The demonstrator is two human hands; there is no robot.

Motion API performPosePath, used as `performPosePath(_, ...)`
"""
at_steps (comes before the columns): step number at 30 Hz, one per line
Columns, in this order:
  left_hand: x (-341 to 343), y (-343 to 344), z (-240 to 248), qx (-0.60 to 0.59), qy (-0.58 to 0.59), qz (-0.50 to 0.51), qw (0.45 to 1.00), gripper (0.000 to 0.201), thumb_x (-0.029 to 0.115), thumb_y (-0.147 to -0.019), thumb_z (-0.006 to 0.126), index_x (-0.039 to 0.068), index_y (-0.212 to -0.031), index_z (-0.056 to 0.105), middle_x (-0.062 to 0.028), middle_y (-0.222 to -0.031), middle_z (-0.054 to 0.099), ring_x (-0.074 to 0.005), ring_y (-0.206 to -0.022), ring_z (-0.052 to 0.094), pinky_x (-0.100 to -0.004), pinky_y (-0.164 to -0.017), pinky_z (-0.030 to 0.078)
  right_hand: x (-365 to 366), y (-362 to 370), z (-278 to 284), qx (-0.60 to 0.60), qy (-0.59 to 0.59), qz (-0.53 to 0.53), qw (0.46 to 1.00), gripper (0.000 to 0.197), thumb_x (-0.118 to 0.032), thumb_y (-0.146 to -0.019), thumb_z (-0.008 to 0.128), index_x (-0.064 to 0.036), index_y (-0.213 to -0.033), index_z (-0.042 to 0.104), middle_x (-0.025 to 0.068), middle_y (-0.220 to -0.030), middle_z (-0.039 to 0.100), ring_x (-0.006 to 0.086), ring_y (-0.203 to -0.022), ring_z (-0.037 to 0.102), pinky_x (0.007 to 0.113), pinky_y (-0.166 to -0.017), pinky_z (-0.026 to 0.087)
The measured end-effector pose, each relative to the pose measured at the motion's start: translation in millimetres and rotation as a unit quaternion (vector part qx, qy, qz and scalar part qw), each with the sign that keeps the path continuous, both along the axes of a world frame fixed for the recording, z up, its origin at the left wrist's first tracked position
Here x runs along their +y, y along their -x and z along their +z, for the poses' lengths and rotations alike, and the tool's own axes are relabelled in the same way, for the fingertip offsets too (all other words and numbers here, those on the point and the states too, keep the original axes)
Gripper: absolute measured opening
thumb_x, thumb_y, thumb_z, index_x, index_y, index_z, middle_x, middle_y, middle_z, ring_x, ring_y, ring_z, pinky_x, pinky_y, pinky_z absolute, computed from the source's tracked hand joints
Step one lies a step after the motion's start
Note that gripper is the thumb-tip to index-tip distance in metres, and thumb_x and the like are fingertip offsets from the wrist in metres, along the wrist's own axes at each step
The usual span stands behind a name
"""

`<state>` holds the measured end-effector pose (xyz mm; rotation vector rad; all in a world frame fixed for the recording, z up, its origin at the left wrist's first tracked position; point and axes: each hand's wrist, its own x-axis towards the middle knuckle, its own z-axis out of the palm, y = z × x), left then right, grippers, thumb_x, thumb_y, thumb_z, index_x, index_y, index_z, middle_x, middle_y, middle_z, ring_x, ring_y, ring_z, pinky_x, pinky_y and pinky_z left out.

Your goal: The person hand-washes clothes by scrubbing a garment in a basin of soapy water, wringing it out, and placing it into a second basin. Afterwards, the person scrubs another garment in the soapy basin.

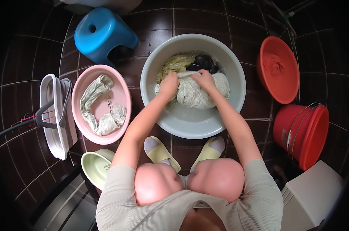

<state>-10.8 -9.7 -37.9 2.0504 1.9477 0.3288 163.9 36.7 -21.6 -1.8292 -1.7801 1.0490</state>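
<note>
A large pale grey-blue basin (182, 131) stands on the floor in front of me, with shallow water in it. Inside lies a wet pale checked cloth (197, 95), bunched up. My left hand (169, 84) is closed on its left upper edge. On the right, my right hand (204, 80) pinches the same cloth near its top. Beyond my hands, a yellow-green cloth (176, 64) and a black cloth (204, 63) lie wet against the far wall of the basin. Which garments these are I cannot tell.
Left stands a pink basin (77, 104) holding a twisted pale cloth (90, 98). Around it are a blue stool (103, 30), white folded tubs (51, 115) and a small green basin (90, 169). To the right are a red basin (270, 86), a red bucket (297, 133) and a white stool (313, 192).
</note>
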Motion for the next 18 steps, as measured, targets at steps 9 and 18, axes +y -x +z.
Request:
performPosePath(9, 3, -45, 63, -0.594, 0.097, 0.242, 0.761, 0.039, 0.036, -0.089, 0.046, 0.001, -0.074, 0.052, 0.0000, -0.060, 0.042, -0.0067, -0.059, 0.037, -0.0265, -0.052, 0.033, -64, 32, 68, 0.152, -0.165, -0.095, 0.970, 0.031, -0.028, -0.082, 0.058, -0.0004, -0.071, 0.050, 0.0166, -0.059, 0.050, 0.0366, -0.053, 0.046, 0.037, -0.050, 0.039)
performPosePath(18, -17, -36, 59, -0.414, 0.167, 0.189, 0.875, 0.044, 0.029, -0.092, 0.032, -0.005, -0.071, 0.051, -0.0159, -0.062, 0.054, -0.0219, -0.059, 0.051, -0.0387, -0.057, 0.040, -79, 47, 45, 0.222, -0.135, -0.088, 0.962, 0.038, -0.028, -0.087, 0.050, 0.0036, -0.067, 0.054, 0.0166, -0.058, 0.055, 0.0264, -0.050, 0.051, 0.037, -0.051, 0.038)
